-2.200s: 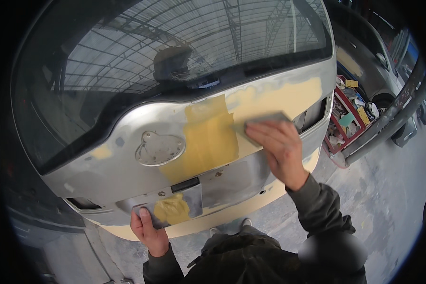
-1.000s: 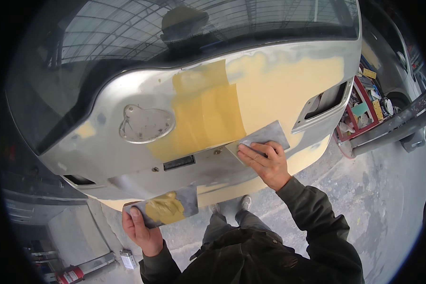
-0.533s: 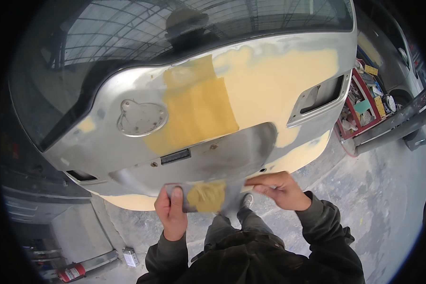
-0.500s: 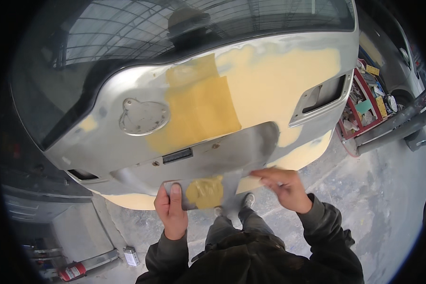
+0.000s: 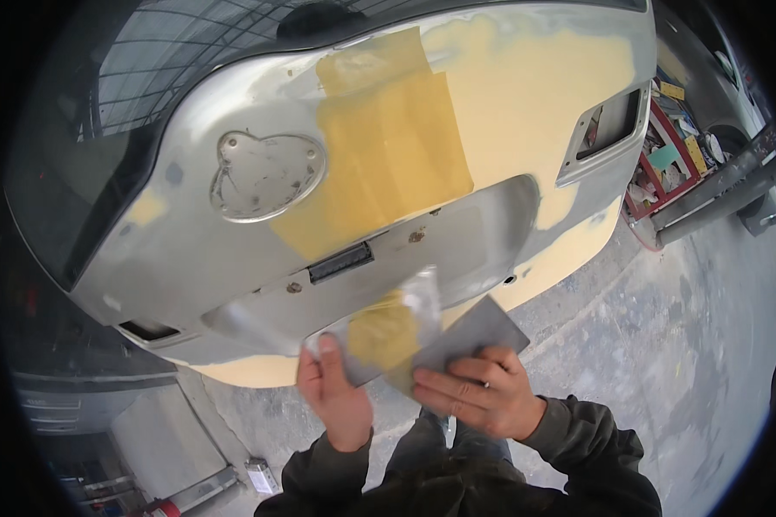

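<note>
My left hand [image 5: 334, 392] grips the lower left corner of a grey mixing board [image 5: 421, 297], thumb on top. A mound of yellow body filler [image 5: 382, 330] lies on the board. In my right hand [image 5: 483, 389] is a flat grey filler spreader [image 5: 485, 332], fingers spread across its face. Its left edge overlaps or meets the board's lower right side; whether they touch I cannot tell. Beyond both hands stands a silver car tailgate [image 5: 267, 276]. A broad coat of darker yellow filler [image 5: 388, 155] covers its middle, with paler filler [image 5: 535, 95] to the right.
Dark rear glass [image 5: 172, 77] tops the tailgate. At the right, a red-framed cart [image 5: 664, 164] full of supplies stands by a grey post [image 5: 724, 202]. A metal can [image 5: 261, 474] sits on the concrete floor [image 5: 578, 345] at lower left.
My right hand has come left and down, turning the spreader so its broad grey face shows beside the filler. The board has tilted, its right end raised. The tailgate sits higher in view.
</note>
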`<action>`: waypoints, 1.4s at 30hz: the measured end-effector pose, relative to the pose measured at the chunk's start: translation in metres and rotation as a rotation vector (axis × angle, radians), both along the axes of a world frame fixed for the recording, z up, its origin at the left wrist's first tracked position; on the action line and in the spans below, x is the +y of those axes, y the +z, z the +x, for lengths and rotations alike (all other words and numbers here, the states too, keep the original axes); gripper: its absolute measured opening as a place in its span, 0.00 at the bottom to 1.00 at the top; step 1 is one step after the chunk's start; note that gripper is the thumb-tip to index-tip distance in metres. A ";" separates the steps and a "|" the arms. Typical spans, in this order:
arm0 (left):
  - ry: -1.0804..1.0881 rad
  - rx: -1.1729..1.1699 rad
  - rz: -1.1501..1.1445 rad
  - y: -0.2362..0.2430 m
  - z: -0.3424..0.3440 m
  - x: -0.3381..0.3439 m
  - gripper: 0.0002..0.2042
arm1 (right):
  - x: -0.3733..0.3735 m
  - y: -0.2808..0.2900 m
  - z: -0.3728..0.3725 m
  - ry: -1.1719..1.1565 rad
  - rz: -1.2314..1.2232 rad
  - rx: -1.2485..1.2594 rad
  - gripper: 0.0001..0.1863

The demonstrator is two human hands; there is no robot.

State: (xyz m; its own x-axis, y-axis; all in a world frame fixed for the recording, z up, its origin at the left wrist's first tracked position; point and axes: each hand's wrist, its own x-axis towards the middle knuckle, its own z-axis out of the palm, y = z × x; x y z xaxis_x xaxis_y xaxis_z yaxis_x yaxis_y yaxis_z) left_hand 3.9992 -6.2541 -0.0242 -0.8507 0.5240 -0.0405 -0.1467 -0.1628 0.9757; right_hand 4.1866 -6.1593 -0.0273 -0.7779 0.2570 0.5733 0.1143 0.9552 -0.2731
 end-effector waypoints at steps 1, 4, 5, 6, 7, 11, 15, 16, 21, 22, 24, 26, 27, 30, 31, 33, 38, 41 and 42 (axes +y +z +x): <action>0.070 0.010 -0.014 0.000 -0.006 -0.006 0.13 | -0.003 -0.010 0.002 0.010 0.006 -0.016 0.22; 0.152 0.130 -0.070 -0.014 -0.030 -0.037 0.14 | 0.023 -0.036 -0.002 -0.113 0.044 0.064 0.21; 0.156 0.184 -0.089 -0.022 -0.035 -0.049 0.14 | 0.035 -0.042 -0.007 -0.159 0.069 0.100 0.19; 0.163 0.190 -0.123 -0.031 -0.036 -0.060 0.14 | 0.047 -0.046 -0.014 -0.180 0.122 0.126 0.19; 0.165 0.196 -0.159 -0.041 -0.038 -0.069 0.14 | 0.058 -0.050 -0.021 -0.206 0.173 0.150 0.19; 0.105 0.203 -0.165 -0.061 -0.037 -0.087 0.16 | 0.099 -0.070 -0.060 -0.251 0.391 0.307 0.18; 0.037 0.766 -0.723 -0.078 -0.046 -0.119 0.12 | 0.118 -0.082 -0.085 -0.300 0.486 0.404 0.16; 0.052 0.709 -0.696 -0.078 -0.047 -0.122 0.12 | 0.119 -0.086 -0.088 -0.299 0.486 0.406 0.16; 0.132 0.313 -0.494 -0.072 -0.043 -0.113 0.17 | 0.123 -0.099 -0.094 -0.293 0.498 0.418 0.17; 0.136 0.292 -0.495 -0.075 -0.043 -0.115 0.18 | 0.123 -0.099 -0.094 -0.290 0.498 0.425 0.17; 0.081 0.596 -0.686 -0.082 -0.046 -0.121 0.19 | 0.123 -0.096 -0.093 -0.297 0.518 0.428 0.17; 0.057 0.548 -0.650 -0.087 -0.046 -0.123 0.20 | 0.122 -0.092 -0.093 -0.301 0.511 0.417 0.17; 0.064 0.353 -0.522 -0.086 -0.044 -0.119 0.19 | 0.121 -0.090 -0.095 -0.303 0.493 0.411 0.17; 0.057 0.131 -0.346 -0.085 -0.043 -0.116 0.19 | 0.120 -0.095 -0.093 -0.299 0.468 0.398 0.17; 0.052 0.118 -0.323 -0.085 -0.043 -0.116 0.18 | 0.120 -0.097 -0.091 -0.296 0.465 0.396 0.16; 0.051 0.101 -0.294 -0.086 -0.042 -0.115 0.18 | 0.122 -0.097 -0.088 -0.306 0.479 0.428 0.16; 0.024 0.062 -0.258 -0.098 -0.046 -0.117 0.17 | 0.135 -0.098 -0.086 -0.321 0.504 0.433 0.15; 0.019 0.064 -0.271 -0.098 -0.044 -0.114 0.16 | 0.138 -0.104 -0.080 -0.320 0.499 0.427 0.15; 0.024 0.068 -0.276 -0.097 -0.044 -0.115 0.16 | 0.137 -0.104 -0.077 -0.317 0.488 0.419 0.15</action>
State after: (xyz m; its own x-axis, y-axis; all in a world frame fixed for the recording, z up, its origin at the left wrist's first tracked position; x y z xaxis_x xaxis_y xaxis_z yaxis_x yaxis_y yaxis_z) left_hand 3.9552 -6.3686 -0.1209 -0.8684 0.4809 -0.1211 -0.0785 0.1077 0.9911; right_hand 4.1101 -6.0224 -0.1308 -0.3976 0.0723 0.9147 0.3852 0.9180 0.0948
